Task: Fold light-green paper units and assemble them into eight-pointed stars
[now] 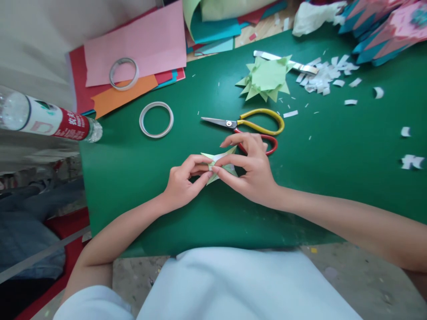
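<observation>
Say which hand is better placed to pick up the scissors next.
Right hand, I'd judge: in view it overlaps the red handle of the scissors, while the left hand is farther away. Both hands hold the folded paper.

Green table (187, 222), grey floor (360, 278) (paper-flecked)

**One head-worn view, angled steeply down at the counter (333, 155)**

The camera looks forward and down from the wearer's head, above the light blue shirt (233, 284) that fills the bottom centre. It sits near enough for the left hand (187, 182) and right hand (256, 171) to show clearly around the middle. The view is wide: it takes in the counter's near and left edges, floor (133, 275) below, and colored paper sheets (150, 40) toward the top. The counter's far side slants upward to the right.
</observation>
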Tool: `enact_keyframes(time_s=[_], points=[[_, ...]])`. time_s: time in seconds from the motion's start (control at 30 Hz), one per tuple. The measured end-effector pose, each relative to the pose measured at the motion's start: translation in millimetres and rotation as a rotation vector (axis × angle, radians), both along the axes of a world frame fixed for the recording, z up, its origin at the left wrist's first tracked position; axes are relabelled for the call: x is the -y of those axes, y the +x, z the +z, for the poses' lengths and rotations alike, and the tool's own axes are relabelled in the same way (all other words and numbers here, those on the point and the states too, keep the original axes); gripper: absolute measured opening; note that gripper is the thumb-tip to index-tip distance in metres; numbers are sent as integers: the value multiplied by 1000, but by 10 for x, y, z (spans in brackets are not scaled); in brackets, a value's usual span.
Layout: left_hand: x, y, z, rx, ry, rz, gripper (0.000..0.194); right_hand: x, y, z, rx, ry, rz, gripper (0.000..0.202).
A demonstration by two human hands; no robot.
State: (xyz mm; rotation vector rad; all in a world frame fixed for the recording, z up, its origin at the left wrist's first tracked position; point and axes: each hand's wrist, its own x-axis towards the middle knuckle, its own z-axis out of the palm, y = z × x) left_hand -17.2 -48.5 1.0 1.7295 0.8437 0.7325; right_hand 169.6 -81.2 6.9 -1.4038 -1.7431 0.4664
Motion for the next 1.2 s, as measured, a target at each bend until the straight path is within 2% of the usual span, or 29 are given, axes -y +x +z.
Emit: enact_keyframes(time_s=[0.17, 0.27, 0.4, 0.63, 0.7, 0.73, 0.87, 0.93, 1.03, 1.2], points=[[18, 3, 5, -46, -16, 102, 22, 1, 15, -20, 104, 87, -18, 12], [20, 3, 0, -54, -7, 142, 30, -8, 42, -33, 271, 296, -22, 10], [3, -1, 0, -57, -14, 124, 34, -31, 62, -50, 489, 618, -79, 8], [-10, 5, 12, -46, -76, 154, 31, -88, 123, -6, 620, 897, -161, 17], [-9, 5, 14, -49, -92, 159, 29, -91, 158, 20, 599, 840, -154, 25], [-9, 4, 14, -47, -99, 160, 29, -90, 173, 30, 566, 749, -134, 28], [-14, -13, 17, -50, -80, 138, 29, -80, 186, 52, 278, 190, 29, 26], [-19, -22, 20, -55, -63, 121, 28, -82, 173, 58, 126, 12, 100, 19], [-31, -24, 21, -60, -61, 106, 26, -91, 152, 64, 28, -86, 148, 18], [-63, -1, 20, 14, -134, 103, 27, -96, 138, 68, -28, -103, 184, 20]])
